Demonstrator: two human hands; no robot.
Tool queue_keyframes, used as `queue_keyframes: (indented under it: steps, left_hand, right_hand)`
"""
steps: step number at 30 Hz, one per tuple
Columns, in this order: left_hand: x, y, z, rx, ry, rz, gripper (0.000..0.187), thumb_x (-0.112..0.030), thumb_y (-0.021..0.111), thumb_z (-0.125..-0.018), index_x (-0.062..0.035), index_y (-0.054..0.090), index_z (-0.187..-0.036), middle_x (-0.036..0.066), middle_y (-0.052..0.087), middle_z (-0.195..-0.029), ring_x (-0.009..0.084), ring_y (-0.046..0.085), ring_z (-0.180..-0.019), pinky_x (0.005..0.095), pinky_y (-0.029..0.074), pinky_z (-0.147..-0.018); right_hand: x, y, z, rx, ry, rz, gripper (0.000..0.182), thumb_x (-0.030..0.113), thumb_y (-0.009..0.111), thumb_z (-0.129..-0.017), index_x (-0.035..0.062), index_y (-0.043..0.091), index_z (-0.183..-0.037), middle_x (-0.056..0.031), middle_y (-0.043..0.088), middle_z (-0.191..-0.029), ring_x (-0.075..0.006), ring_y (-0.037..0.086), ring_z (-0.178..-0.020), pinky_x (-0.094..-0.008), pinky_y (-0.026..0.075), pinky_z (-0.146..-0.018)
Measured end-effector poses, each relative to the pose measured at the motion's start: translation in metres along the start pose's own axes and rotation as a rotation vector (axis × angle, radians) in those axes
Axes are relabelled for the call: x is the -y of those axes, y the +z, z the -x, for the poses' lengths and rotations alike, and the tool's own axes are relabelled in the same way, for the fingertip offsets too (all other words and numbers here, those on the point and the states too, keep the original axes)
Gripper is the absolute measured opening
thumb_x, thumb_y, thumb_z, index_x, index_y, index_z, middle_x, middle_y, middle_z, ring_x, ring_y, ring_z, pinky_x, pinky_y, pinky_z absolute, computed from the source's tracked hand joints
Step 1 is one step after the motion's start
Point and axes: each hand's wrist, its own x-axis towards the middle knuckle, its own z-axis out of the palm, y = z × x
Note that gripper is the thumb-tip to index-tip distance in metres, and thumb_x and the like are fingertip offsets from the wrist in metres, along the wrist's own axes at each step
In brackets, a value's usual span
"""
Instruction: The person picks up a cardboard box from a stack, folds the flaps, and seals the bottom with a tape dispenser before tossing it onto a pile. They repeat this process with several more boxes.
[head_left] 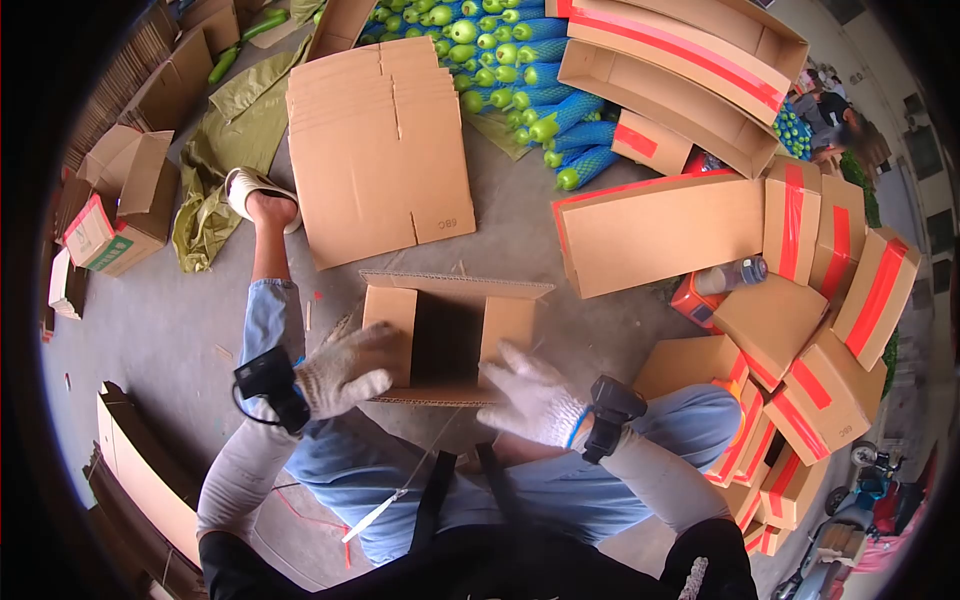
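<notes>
An open cardboard box (400,318) stands on the floor between my legs, its two short side flaps folded inward with a dark gap between them. Its far long flap (455,285) and near long flap stick outward. My left hand (345,372), in a white knit glove, is at the box's left side with fingers stretched toward the left flap. On the right, my right hand (535,398), gloved too, has its fingers spread against the right flap and near corner. Neither hand grips anything visible. Both wrists carry a black strapped device.
A stack of flat cardboard (380,150) lies ahead. Blue-netted green produce (555,115) is piled behind it. Boxes with red tape (800,390) crowd the right side, near a bottle (730,276). Olive sacking (235,130) and cardboard boxes (120,190) lie left. Other people appear far right.
</notes>
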Motion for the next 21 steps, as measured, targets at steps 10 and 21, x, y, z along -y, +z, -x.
queue_keyframes:
  steps: [10,21]
  left_hand:
    - [0.033,0.073,-0.053,-0.902,-0.486,-0.232,0.048,-0.013,0.068,-0.085,0.0035,0.046,-0.125,0.024,0.052,-0.123,0.0407,0.055,-0.113,0.0435,0.046,-0.096]
    - [0.004,0.063,-0.059,-0.537,-0.412,-0.701,0.084,-0.051,0.059,-0.086,-0.0038,0.031,-0.150,0.026,0.023,-0.157,0.0453,0.021,-0.145,0.0622,0.015,-0.115]
  right_hand:
    - [-0.024,0.018,-0.036,-0.272,0.127,0.154,0.039,0.027,0.068,-0.083,0.0086,0.063,-0.116,-0.0155,0.060,-0.107,-0.0371,0.055,-0.105,-0.0475,0.046,-0.091]
    - [-0.013,-0.018,-0.068,-0.388,0.110,0.350,0.073,0.046,0.060,-0.088,0.0055,0.040,-0.146,-0.0207,0.037,-0.150,-0.0386,0.033,-0.140,-0.0577,0.024,-0.113]
